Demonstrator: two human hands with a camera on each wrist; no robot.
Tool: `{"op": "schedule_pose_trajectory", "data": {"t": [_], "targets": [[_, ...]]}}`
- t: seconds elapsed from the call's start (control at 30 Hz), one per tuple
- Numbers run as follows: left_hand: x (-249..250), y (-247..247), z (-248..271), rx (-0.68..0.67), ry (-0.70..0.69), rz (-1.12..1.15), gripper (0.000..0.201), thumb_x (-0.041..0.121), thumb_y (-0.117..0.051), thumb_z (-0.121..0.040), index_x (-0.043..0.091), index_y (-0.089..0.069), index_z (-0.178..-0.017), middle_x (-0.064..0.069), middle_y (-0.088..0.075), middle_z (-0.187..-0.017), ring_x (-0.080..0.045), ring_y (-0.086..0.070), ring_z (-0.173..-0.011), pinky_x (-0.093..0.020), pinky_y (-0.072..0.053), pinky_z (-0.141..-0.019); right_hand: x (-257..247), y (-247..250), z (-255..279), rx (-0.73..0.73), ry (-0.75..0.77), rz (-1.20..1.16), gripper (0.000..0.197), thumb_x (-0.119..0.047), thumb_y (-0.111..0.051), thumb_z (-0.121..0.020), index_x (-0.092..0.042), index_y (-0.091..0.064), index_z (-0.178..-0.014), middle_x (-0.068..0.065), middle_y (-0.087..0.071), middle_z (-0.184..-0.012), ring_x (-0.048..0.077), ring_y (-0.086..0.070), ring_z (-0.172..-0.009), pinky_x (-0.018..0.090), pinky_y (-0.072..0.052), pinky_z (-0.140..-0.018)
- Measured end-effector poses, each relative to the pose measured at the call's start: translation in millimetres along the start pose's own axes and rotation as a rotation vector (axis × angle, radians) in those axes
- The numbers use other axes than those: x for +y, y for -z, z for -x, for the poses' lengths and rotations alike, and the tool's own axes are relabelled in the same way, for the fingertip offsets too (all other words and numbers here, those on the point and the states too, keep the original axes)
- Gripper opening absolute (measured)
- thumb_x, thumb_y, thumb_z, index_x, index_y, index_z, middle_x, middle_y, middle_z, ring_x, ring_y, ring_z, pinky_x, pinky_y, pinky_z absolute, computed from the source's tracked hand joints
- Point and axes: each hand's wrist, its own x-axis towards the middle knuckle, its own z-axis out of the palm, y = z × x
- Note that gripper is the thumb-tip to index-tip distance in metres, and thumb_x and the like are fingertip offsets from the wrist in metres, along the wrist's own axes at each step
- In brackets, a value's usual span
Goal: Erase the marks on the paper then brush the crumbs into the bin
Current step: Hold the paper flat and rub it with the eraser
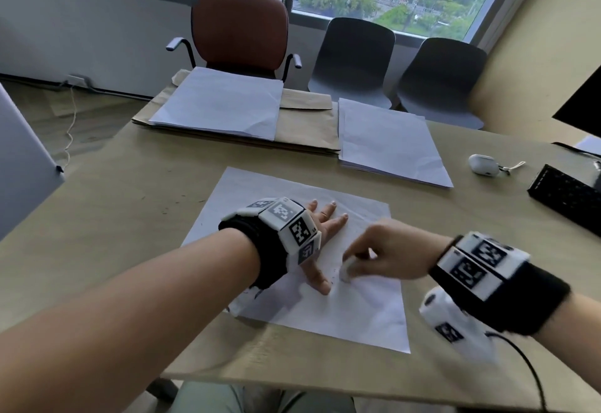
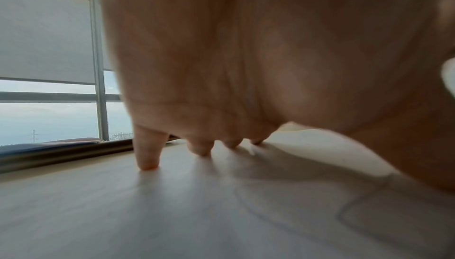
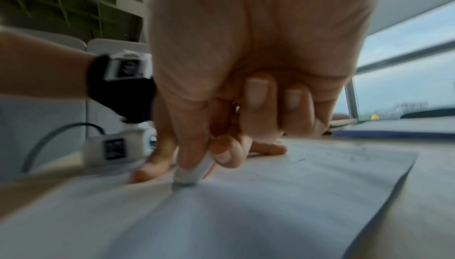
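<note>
A white sheet of paper (image 1: pixel 357 311) lies on the wooden table (image 1: pixel 130 217) in front of me. My left hand (image 1: pixel 320 240) lies flat on the sheet with fingers spread, and its fingertips (image 2: pixel 147 164) press the paper (image 2: pixel 172 214). My right hand (image 1: pixel 367 259) pinches a small white eraser (image 1: pixel 345 273) between thumb and fingers, its end touching the sheet just right of my left thumb. In the right wrist view the eraser (image 3: pixel 194 170) meets the paper (image 3: pixel 295 195) with faint pencil marks (image 3: pixel 349 157) further off. A few dark crumbs (image 1: pixel 332 277) lie beside the eraser. No bin is in view.
Two stacks of white paper (image 1: pixel 218 103) (image 1: pixel 387 142) and brown envelopes (image 1: pixel 309 126) lie at the table's far side. A white earbud case (image 1: pixel 483 164) and a black keyboard (image 1: pixel 566 198) sit to the right. Three chairs (image 1: pixel 240 28) stand beyond the table.
</note>
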Motion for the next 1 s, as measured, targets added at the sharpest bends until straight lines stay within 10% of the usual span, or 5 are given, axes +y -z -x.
{"op": "schedule_pose_trajectory", "data": {"t": [0.13, 0.33, 0.53, 0.7, 1.0], "targets": [[0, 1, 5, 0.002, -0.007, 0.044, 0.128, 0.06, -0.072, -0.066, 0.032, 0.025, -0.145, -0.001, 0.024, -0.156, -0.031, 0.016, -0.145, -0.059, -0.003, -0.113, 10, 2, -19, 0.244, -0.117, 0.001, 0.017, -0.03, -0.061, -0.083, -0.019, -0.073, -0.089, -0.006, -0.045, -0.051, 0.01, -0.042, -0.054, 0.023, -0.035, -0.064], [0, 1, 0, -0.026, -0.002, 0.011, 0.13, 0.064, -0.07, -0.065, 0.027, 0.024, -0.146, 0.002, 0.027, -0.155, -0.028, 0.017, -0.145, -0.058, -0.004, -0.114, -3, -5, 16, -0.067, 0.025, -0.101, 0.021, -0.032, -0.06, -0.084, -0.02, -0.072, -0.096, -0.011, -0.048, -0.051, -0.002, -0.044, -0.052, 0.006, -0.032, -0.057], [0, 2, 2, -0.023, 0.008, 0.028, 0.129, 0.063, -0.07, -0.065, 0.027, 0.023, -0.146, 0.001, 0.026, -0.156, -0.028, 0.017, -0.145, -0.057, -0.004, -0.114, 15, -1, -5, 0.186, -0.125, -0.057, 0.022, -0.03, -0.061, -0.083, -0.01, -0.07, -0.079, -0.001, -0.044, -0.052, 0.009, -0.041, -0.051, 0.022, -0.035, -0.059], [1, 4, 2, -0.036, 0.012, 0.024, 0.128, 0.062, -0.07, -0.067, 0.027, 0.024, -0.146, 0.002, 0.027, -0.155, -0.028, 0.018, -0.145, -0.058, -0.004, -0.114, -2, -10, 25, -0.041, -0.024, -0.197, 0.016, -0.027, -0.063, -0.084, -0.018, -0.074, -0.092, -0.014, -0.045, -0.043, 0.004, -0.043, -0.049, 0.007, -0.032, -0.053], [1, 3, 3, -0.038, 0.036, 0.021, 0.127, 0.065, -0.068, -0.066, 0.028, 0.023, -0.146, 0.002, 0.027, -0.155, -0.028, 0.017, -0.145, -0.057, -0.004, -0.114, 14, -1, 5, 0.099, -0.141, -0.113, 0.02, -0.033, -0.062, -0.084, -0.018, -0.073, -0.089, -0.008, -0.045, -0.047, 0.003, -0.046, -0.051, 0.01, -0.032, -0.053]]}}
